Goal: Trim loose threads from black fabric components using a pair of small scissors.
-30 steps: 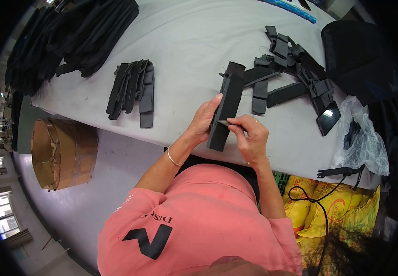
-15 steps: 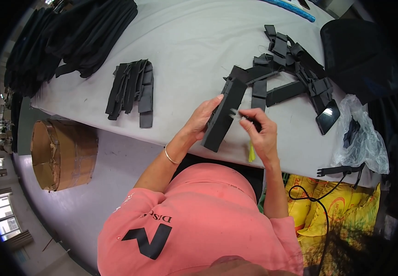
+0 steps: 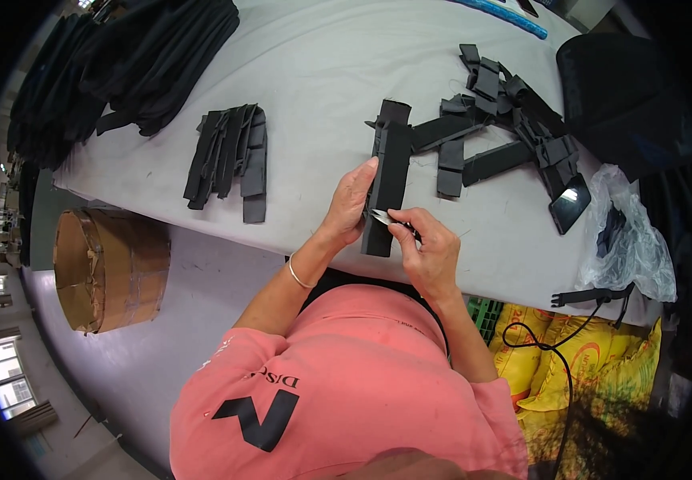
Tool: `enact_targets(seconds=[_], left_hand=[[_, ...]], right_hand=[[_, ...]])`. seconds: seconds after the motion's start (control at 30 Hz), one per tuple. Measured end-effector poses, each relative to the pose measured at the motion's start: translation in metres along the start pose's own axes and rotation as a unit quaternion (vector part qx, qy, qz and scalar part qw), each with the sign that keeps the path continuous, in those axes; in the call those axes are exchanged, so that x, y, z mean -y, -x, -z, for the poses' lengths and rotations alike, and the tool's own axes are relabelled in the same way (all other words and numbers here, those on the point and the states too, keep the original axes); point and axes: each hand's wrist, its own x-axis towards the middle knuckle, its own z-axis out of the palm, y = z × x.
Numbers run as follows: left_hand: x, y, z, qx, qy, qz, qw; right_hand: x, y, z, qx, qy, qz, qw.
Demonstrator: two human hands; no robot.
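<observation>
My left hand (image 3: 351, 204) grips a long black fabric strap piece (image 3: 389, 172) along its left edge, holding it upright over the near edge of the white table (image 3: 322, 72). My right hand (image 3: 430, 248) holds small metal snips (image 3: 383, 217), their tips touching the strap's lower part. A loose heap of similar black strap pieces (image 3: 506, 112) lies just beyond, to the right of the held piece.
A neat stack of black strap pieces (image 3: 230, 156) lies left of my hands. Dark fabric bundles (image 3: 146, 56) fill the far left. A phone (image 3: 567, 203), a clear plastic bag (image 3: 630, 240) and a black bag (image 3: 626, 96) sit right. A cardboard drum (image 3: 110, 268) stands on the floor.
The strap piece has swung from a tilt back to nearly upright. My right hand with the snips has dropped lower along it, toward the table's near edge.
</observation>
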Motion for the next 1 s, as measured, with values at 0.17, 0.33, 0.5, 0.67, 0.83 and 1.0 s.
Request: enact_targets(seconds=[0.17, 0.33, 0.5, 0.67, 0.83, 1.0], left_hand=[[0.000, 0.000, -0.001, -0.005, -0.004, -0.001, 1.000], [0.001, 0.001, -0.002, -0.007, -0.011, -0.005, 1.000], [0.004, 0.000, -0.001, -0.007, -0.021, -0.015, 1.000], [0.003, 0.000, -0.003, -0.011, -0.018, -0.012, 1.000], [0.002, 0.002, -0.006, -0.011, -0.010, -0.009, 1.000], [0.004, 0.002, -0.003, -0.012, -0.024, 0.003, 1.000]], right_hand=[[0.001, 0.001, 0.000, -0.010, -0.009, -0.031, 0.999], [-0.001, 0.001, -0.001, -0.011, -0.005, -0.010, 1.000], [-0.003, 0.002, -0.002, -0.011, -0.006, -0.002, 1.000], [-0.007, 0.002, -0.003, -0.017, -0.013, 0.012, 1.000], [-0.007, 0.003, -0.003, -0.017, -0.008, 0.015, 1.000], [-0.011, 0.002, -0.005, -0.020, -0.003, 0.033, 0.999]])
